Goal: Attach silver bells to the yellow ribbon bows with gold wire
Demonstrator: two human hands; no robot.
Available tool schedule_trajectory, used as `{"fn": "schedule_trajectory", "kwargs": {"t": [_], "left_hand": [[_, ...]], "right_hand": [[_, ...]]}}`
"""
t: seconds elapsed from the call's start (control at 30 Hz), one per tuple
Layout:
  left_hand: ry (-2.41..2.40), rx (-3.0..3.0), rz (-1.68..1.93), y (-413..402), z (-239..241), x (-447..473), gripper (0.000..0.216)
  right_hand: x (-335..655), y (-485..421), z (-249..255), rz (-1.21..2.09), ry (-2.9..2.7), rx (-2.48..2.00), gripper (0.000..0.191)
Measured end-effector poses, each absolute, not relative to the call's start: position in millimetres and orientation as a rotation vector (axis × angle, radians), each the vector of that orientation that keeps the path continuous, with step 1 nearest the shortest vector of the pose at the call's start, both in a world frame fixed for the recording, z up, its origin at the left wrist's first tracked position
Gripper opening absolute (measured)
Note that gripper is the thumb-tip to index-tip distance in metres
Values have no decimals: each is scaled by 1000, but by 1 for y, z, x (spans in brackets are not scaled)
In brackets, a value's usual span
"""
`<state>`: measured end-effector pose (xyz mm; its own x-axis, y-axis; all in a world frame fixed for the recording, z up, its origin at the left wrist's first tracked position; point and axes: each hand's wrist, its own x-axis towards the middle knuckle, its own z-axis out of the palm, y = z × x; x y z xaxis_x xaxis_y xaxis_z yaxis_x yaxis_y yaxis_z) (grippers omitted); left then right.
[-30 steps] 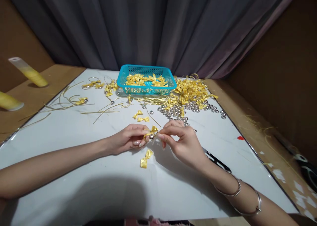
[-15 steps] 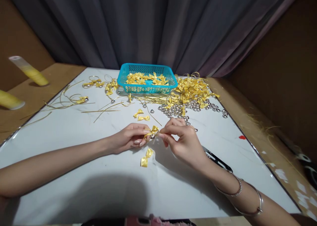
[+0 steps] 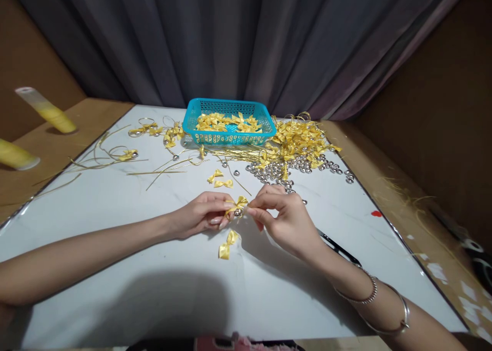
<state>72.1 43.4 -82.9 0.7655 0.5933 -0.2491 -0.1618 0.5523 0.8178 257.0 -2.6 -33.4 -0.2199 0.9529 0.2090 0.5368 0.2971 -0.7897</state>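
Observation:
Between my hands is a yellow ribbon bow (image 3: 241, 201) with a small silver bell (image 3: 238, 212) just under it. My left hand (image 3: 203, 211) pinches the bow's left side between thumb and fingers. From the right, my right hand (image 3: 282, 215) has thumb and forefinger pressed together at the bow's right edge, on what looks like the end of a thin gold cord; the fingertips partly hide it. Below them a loose yellow bow (image 3: 228, 245) lies on the white tabletop (image 3: 172, 289). Two more bows (image 3: 223, 183) lie just beyond my hands.
A turquoise basket (image 3: 230, 139) of bows stands at the back. To its right are heaped bows (image 3: 298, 138) and scattered silver bells (image 3: 272, 171). Gold cords (image 3: 165, 172) lie left. A black tool (image 3: 338, 248) is partly under my right forearm. Yellow spools (image 3: 57, 119) stand far left.
Almost nothing differs. The bow and bell between my fingers have shifted very slightly; both hands keep their pinch.

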Motion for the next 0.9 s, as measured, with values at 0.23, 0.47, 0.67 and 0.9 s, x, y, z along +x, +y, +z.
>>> {"fn": "schedule_trajectory", "kwargs": {"t": [0.23, 0.47, 0.67, 0.9], "left_hand": [[570, 889, 461, 43, -82, 73, 21], [553, 873, 440, 42, -82, 74, 21], [530, 860, 446, 42, -83, 74, 20], [524, 844, 470, 43, -82, 74, 21]], "right_hand": [[259, -2, -34, 702, -1938, -1293, 23], [256, -1, -36, 659, -1949, -1271, 19], [258, 1, -36, 754, -1893, -1283, 24], [258, 1, -36, 880, -1820, -1255, 25]]}}
